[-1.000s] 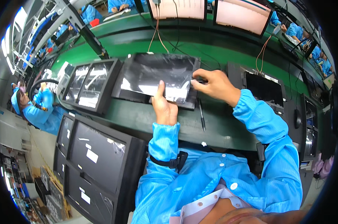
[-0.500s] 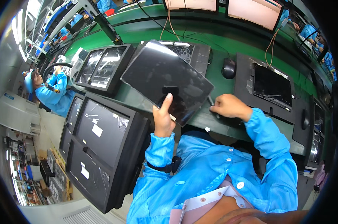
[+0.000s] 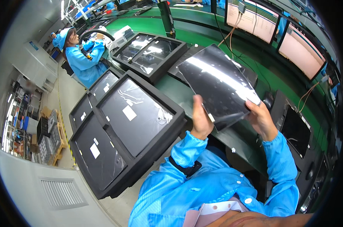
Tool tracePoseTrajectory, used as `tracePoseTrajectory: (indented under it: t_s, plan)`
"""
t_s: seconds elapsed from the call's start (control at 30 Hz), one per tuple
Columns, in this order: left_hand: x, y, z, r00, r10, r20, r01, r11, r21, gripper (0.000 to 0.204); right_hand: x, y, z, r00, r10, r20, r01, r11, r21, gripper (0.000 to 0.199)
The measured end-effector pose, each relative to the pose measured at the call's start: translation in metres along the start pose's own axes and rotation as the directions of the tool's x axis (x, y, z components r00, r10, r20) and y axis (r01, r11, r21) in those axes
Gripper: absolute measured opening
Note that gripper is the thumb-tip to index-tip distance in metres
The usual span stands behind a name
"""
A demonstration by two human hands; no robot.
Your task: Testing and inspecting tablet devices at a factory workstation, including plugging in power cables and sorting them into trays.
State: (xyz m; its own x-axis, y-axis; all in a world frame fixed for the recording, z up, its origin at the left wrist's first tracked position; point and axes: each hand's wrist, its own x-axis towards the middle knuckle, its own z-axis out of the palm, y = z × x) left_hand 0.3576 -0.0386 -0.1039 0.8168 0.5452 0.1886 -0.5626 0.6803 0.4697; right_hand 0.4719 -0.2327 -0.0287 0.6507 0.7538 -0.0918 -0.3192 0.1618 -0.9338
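Note:
A glossy black display panel (image 3: 217,81), flat and rectangular, is held tilted above the green bench, with bright light streaks reflected on it. My left hand (image 3: 201,120) grips its near left edge, thumb up, beside a small pale tab. At the near right corner my right hand (image 3: 261,120) is closed on the panel too, thumb on the front face; the other fingers are partly hidden. To the left stands a stack of black compartmented trays (image 3: 150,159), the top one holding several dark film-covered panels (image 3: 128,113).
Beyond the stack, another black tray (image 3: 171,62) on the bench holds dark panels. To the right are a black mouse (image 3: 268,100) and a dark panel (image 3: 295,132) on a black base. Two monitors (image 3: 251,22) stand behind. A co-worker (image 3: 84,64) in blue works at far left.
My right hand has come up from a thin dark object at the bench edge and taken hold of the panel. The panel has shifted and tilted; the view has swung left.

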Motion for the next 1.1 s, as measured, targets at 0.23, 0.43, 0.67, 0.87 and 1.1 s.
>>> tracePoseTrajectory:
  t_s: [0.23,0.43,0.67,0.87,1.1]
  plan:
    - [0.004,-0.017,-0.037,0.918,0.379,0.115,-0.221,0.248,0.943,0.036,0.221,0.046,0.079,0.964,0.192,0.185,-0.247,0.906,0.344,0.026]
    - [0.006,-0.019,-0.045,0.928,0.328,0.175,-0.225,0.121,0.967,0.016,0.297,0.081,0.141,0.955,0.232,0.183,-0.281,0.904,0.322,0.052]
    - [-0.001,-0.018,-0.038,0.93,0.289,0.225,-0.273,0.134,0.953,0.021,0.107,0.014,-0.047,0.717,-0.672,0.186,0.303,0.06,-0.951,0.035]
    - [0.0,-0.019,-0.034,0.918,0.239,0.316,-0.325,-0.001,0.946,0.022,0.021,0.016,-0.14,0.766,-0.613,-0.193,-0.293,-0.065,-0.954,0.064]
    - [-0.001,-0.018,-0.034,0.922,0.234,0.307,-0.32,0.018,0.947,0.018,0.02,0.028,-0.147,0.761,-0.618,-0.199,-0.24,0.017,-0.971,0.063]
